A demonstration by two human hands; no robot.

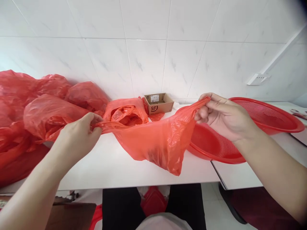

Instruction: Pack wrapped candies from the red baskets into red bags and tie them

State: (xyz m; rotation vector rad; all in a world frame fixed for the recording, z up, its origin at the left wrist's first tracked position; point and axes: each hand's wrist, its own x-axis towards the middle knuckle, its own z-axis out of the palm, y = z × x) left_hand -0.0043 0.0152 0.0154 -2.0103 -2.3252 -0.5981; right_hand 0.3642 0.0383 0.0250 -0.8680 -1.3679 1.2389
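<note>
A red plastic bag [153,140] is stretched between my two hands above the white table. My left hand [80,135] pinches its gathered left end. With thumb and fingers, my right hand [219,115] grips its upper right corner. Something dark shows faintly through the lower part of the bag; I cannot make out what it is. Just behind it, another red bag [126,108] lies with its mouth gaping and crumpled plastic inside. Below my right hand is a red perforated basket [213,156], partly covered by the hand and the bag.
Several filled red bags [55,105] are heaped on the left of the table [96,172]. A small open cardboard box [159,103] stands near the tiled wall. A second red basket [275,124] is at the right, and a brown carton [69,217] sits below the table at left.
</note>
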